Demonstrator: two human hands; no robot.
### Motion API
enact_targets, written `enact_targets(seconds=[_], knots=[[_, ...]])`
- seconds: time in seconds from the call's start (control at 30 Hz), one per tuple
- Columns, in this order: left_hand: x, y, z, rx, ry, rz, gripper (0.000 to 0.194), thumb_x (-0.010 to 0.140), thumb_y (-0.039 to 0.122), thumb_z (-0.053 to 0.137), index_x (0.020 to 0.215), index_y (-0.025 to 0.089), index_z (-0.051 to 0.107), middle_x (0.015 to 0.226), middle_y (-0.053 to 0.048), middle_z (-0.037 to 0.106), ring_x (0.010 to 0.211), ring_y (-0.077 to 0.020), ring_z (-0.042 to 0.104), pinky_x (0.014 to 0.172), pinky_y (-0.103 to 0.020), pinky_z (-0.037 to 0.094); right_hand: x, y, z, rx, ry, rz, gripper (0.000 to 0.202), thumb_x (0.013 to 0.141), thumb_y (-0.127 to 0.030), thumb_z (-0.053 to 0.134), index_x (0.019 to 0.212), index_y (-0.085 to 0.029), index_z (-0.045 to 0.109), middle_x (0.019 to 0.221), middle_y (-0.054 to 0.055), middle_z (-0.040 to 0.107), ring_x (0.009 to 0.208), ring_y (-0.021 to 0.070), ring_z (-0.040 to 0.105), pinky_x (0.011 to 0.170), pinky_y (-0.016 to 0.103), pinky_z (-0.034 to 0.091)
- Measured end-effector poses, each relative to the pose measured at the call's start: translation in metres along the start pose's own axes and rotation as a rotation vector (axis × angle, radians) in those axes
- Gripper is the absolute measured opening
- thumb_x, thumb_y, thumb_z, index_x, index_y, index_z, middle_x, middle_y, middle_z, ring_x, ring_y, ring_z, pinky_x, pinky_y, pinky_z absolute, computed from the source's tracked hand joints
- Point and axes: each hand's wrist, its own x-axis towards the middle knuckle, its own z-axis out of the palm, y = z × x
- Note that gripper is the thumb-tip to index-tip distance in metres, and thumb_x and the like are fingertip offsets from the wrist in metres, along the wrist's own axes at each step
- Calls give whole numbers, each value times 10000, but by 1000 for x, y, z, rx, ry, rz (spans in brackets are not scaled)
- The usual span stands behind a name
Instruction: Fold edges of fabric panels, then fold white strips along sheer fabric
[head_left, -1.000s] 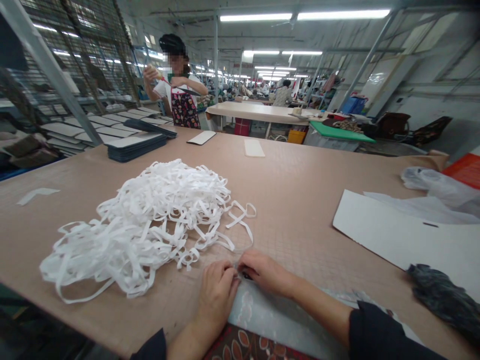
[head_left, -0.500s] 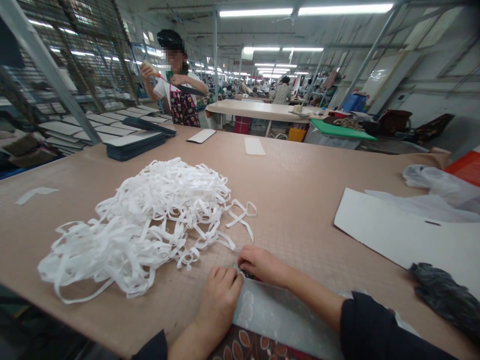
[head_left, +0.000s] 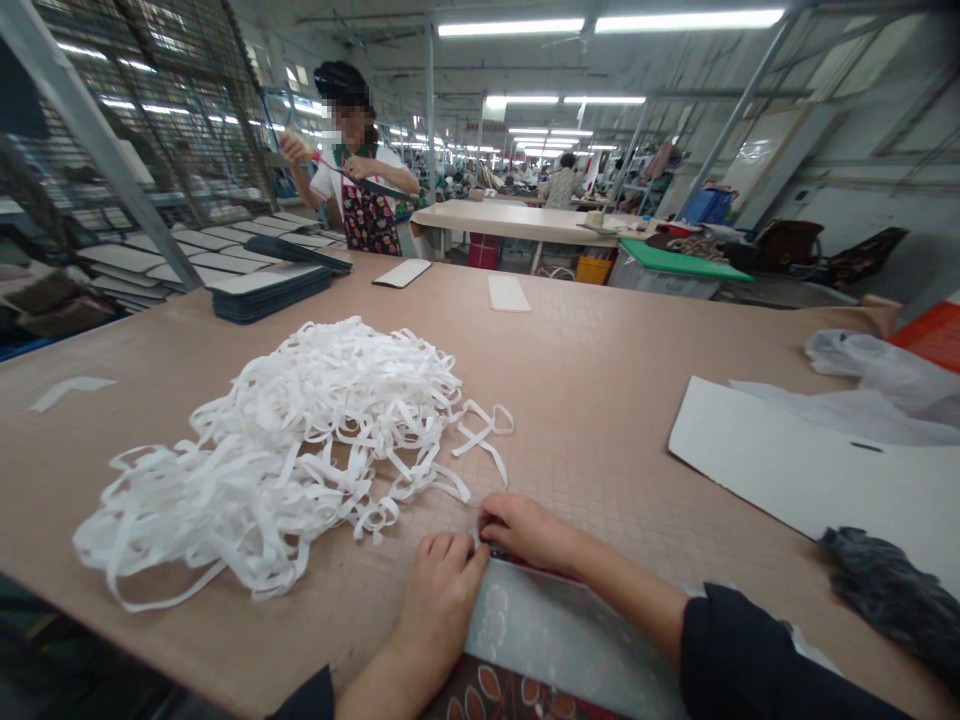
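Brown table (head_left: 592,400), messy white straps (head_left: 337,400); left hand (head_left: 442,590), fingers together, on grey cloth (head_left: 555,615), right hand (head_left: 529,530) curled there, can't tell if pinching.

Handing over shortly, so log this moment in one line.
left hand: at grey material, far corner | right hand: same corner | grip: partly hidden | white strips: heaped ahead-left

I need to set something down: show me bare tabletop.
Widest: the table between the white strip pile and large white board. Smaller: between that pile and the pale scrap. Crowded: near middle, where left hand and right hand touch a grey sheet; the right side, with board, plastic and dark bundle.
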Motion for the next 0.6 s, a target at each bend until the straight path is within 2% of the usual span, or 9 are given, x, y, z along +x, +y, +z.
enact_targets(seconds=[0.27,0.43,0.6], knots=[[-1,1,1,-7,14,-6,236,806,160,549,1034,219,561,883,-22,556,802,-178,472,737,-340,393,2,-6,0,-20,9,40,106,703,-129,496,732,-153,594,736,22,603,680,124,523,598,196,366],[-1,0,0,-14,12,6,259,804,142,533,1053,207,558,909,-36,582,819,-196,485,743,-355,395,7,-8,6,-51,38,76,145,686,-91,491,786,-155,575,739,24,596,677,134,518,601,212,369],[-1,-3,8,-26,154,62,243,821,104,470,1019,202,573,1093,-32,592,993,-197,477,886,-384,331,0,-4,9,-68,113,83,182,744,-55,435,847,-150,550,840,43,593,757,136,521,687,225,393]])
